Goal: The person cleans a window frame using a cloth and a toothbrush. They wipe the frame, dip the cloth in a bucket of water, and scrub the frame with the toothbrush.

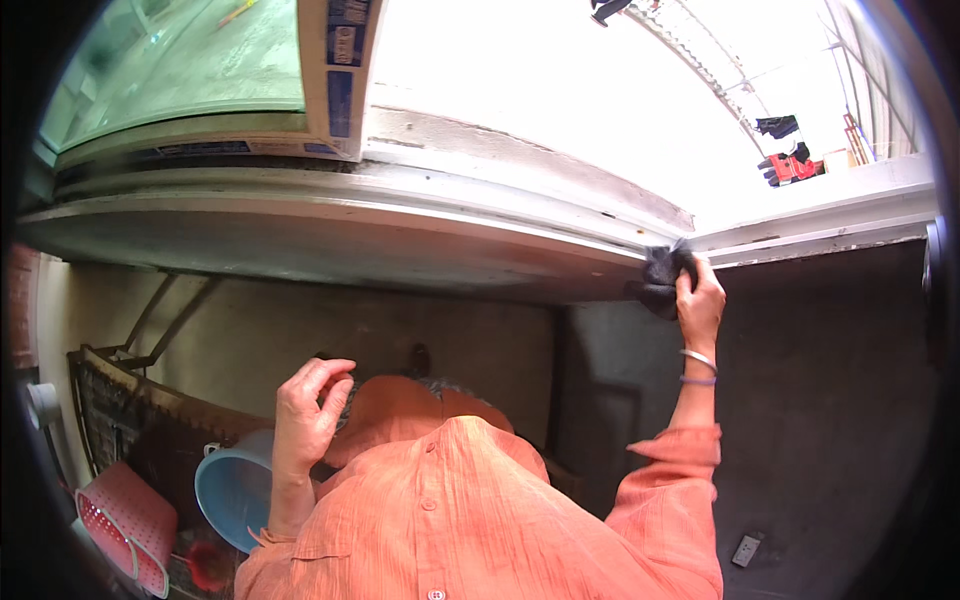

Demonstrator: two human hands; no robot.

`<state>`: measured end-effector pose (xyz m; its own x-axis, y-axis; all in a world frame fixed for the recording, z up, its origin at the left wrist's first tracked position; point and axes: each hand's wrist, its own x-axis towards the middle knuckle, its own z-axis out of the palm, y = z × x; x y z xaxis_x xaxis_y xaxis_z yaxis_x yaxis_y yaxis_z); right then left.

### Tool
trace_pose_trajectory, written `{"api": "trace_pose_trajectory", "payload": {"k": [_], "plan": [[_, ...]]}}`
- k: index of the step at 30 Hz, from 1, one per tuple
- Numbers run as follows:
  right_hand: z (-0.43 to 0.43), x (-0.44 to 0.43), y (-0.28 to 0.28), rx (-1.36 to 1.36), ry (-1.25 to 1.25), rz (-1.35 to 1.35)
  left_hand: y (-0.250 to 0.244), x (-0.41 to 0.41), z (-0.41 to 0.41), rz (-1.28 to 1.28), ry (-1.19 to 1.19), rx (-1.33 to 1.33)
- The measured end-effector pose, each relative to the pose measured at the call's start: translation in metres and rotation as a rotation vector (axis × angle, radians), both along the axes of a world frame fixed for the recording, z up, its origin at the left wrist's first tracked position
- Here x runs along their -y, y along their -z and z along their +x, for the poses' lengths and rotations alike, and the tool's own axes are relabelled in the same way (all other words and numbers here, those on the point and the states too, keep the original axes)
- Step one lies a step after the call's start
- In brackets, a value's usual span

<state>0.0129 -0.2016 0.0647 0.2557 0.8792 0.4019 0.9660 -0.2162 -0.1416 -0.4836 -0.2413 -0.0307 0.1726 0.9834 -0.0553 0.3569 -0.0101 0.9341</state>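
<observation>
Gripped in my right hand is a dark cloth, pressed against the inner corner of a pale window frame. The cloth is slightly blurred. Two bands circle my right wrist. My left hand hangs before my body with its fingers loosely curled and apart, and nothing shows in it. A grey wall runs below the frame. Upper left stands a glass pane whose sash carries blue printed tape.
A blue bucket and a pink perforated basket are at lower left, beside a metal-framed rack. Beyond the opening are red-and-black gloves and a black cloth. A wall socket is on the dark right wall.
</observation>
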Motion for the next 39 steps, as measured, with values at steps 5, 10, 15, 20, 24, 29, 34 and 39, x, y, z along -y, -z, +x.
{"api": "trace_pose_trajectory", "payload": {"k": [5,10,15,20,24,29,34,39], "plan": [[0.057,-0.008,0.035,0.274,0.080,-0.370,0.001,0.000,0.015,0.004,0.079,-0.018],[0.051,-0.019,0.043,0.318,0.072,-0.369,0.012,0.000,0.008,-0.066,0.026,-0.031],[-0.022,-0.033,0.051,0.461,0.075,-0.352,0.026,-0.006,-0.006,-0.054,0.029,-0.002],[-0.180,-0.062,0.063,0.393,-0.212,-0.145,0.026,-0.019,-0.031,-0.056,-0.033,0.031],[-0.308,-0.090,0.057,0.397,-0.402,-0.143,0.026,-0.019,-0.058,-0.041,-0.134,0.022],[-0.395,-0.114,0.067,-0.126,-0.731,-0.083,0.015,-0.010,-0.070,0.027,-0.222,-0.041],[-0.423,-0.103,0.053,-1.113,-1.004,-0.029,-0.004,-0.001,-0.057,0.020,-0.256,-0.070],[-0.324,-0.056,0.023,-0.925,-0.795,0.026,0.007,0.022,-0.035,0.117,-0.346,-0.078]]}}
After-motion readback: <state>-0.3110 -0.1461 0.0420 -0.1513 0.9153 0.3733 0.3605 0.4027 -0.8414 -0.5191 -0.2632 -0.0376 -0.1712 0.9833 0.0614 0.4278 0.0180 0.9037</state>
